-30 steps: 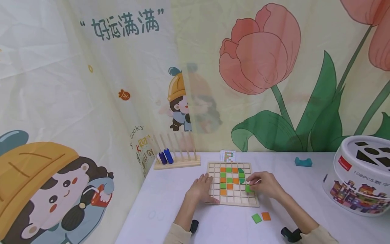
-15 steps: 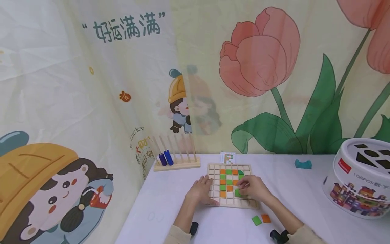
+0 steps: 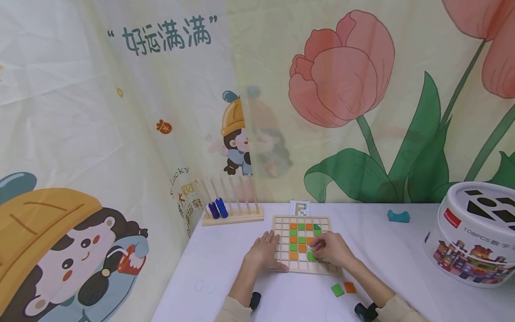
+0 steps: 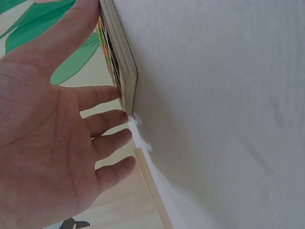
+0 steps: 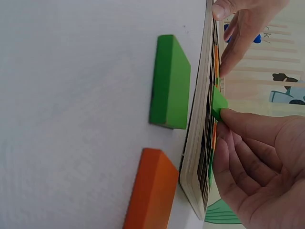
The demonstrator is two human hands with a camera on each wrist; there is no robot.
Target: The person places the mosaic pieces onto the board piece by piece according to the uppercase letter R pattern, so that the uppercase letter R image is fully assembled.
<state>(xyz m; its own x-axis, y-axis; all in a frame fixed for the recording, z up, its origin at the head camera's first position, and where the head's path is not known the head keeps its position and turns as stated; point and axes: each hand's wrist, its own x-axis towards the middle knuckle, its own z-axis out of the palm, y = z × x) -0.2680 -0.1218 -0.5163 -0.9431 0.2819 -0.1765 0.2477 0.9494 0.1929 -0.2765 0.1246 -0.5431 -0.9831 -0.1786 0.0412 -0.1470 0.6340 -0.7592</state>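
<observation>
A wooden grid board (image 3: pixel 284 264) lies on the table, with orange and green square tiles set in several of its cells. My right hand (image 3: pixel 334 248) pinches a green tile (image 5: pixel 218 102) between thumb and fingers at the board's right half; in the right wrist view this tile stands tilted at the grid. Straight fingers of my left hand (image 3: pixel 263 251) rest on the board's left edge, as the left wrist view also shows. Part of the board's right side, with a green rounded piece (image 3: pixel 317 227) at its top, is covered by my right hand.
A loose green tile (image 3: pixel 337 290) and an orange tile (image 3: pixel 350 287) lie before the board. Behind it are a pattern card (image 3: pixel 299 208) and a wooden peg rack (image 3: pixel 233 216) with blue beads. A teal block (image 3: pixel 398 216) and a large white bucket (image 3: pixel 474 237) stand right.
My right hand has moved left over the board with the green tile, from its right edge to a cell further in. The left hand has stayed on the board's edge.
</observation>
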